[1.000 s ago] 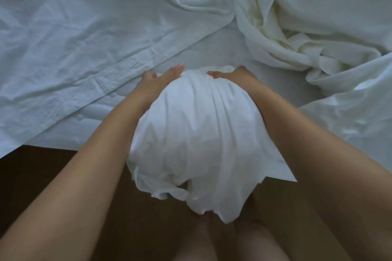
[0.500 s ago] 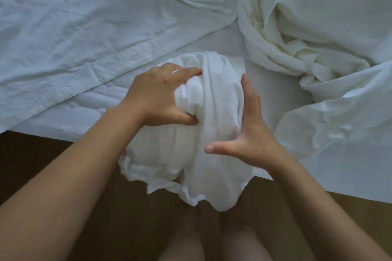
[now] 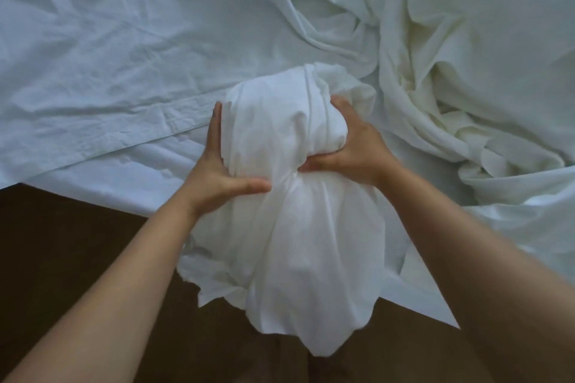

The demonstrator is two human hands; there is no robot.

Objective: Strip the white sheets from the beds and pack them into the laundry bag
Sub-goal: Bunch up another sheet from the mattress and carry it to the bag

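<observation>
at the bed [image 3: 130,186] edge the grip has swapped: half a second ago the left hand [image 3: 214,177] clutched the bundle [image 3: 295,202] and the right lay flat. now the right hand [image 3: 354,146] curls round its upper right, thumb dug into a pinched waist, while the left lies straight-fingered along the left side, thumb pressed across the front. i read this as the sheet being rolled tighter for packing; no bag is in view. the bundle's top rests on the bed, and its lower half hangs past the edge over the dark floor [image 3: 62,242]. a crumpled sheet [image 3: 466,71] lies just beside the right hand and a flat sheet [image 3: 109,56] spreads left, so the open room is toward me, over the floor.
</observation>
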